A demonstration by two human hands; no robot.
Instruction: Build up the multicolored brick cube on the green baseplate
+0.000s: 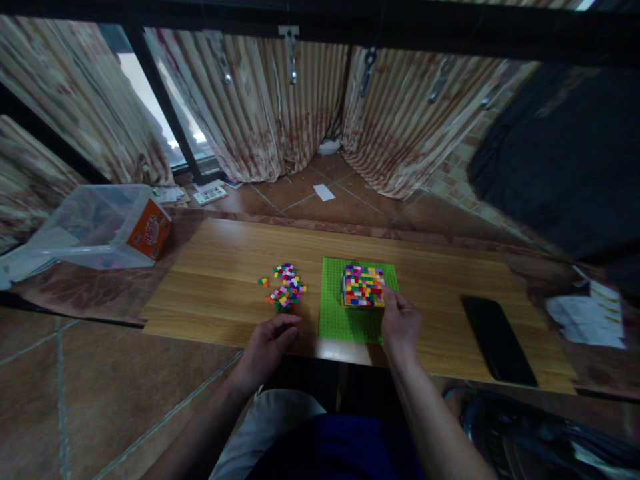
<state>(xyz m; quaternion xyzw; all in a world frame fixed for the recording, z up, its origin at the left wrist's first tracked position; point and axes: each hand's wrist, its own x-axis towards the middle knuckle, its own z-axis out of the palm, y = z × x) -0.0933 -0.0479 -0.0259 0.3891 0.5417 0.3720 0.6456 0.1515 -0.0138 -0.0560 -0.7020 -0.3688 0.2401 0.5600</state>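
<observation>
Though whether our right hand (403, 325) pinches anything we cannot tell, its fingers touch the boxy, multicoloured brick block (363, 288) near the far edge of the green baseplate (331, 321); our left hand (267, 341) curls loosely.

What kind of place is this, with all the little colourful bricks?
It looks like a room in a home, perhaps a living room, though I can't be sure. Long striped curtains hang by a window, the floor is tiled, and toy building bricks lie on a wooden tabletop.
</observation>
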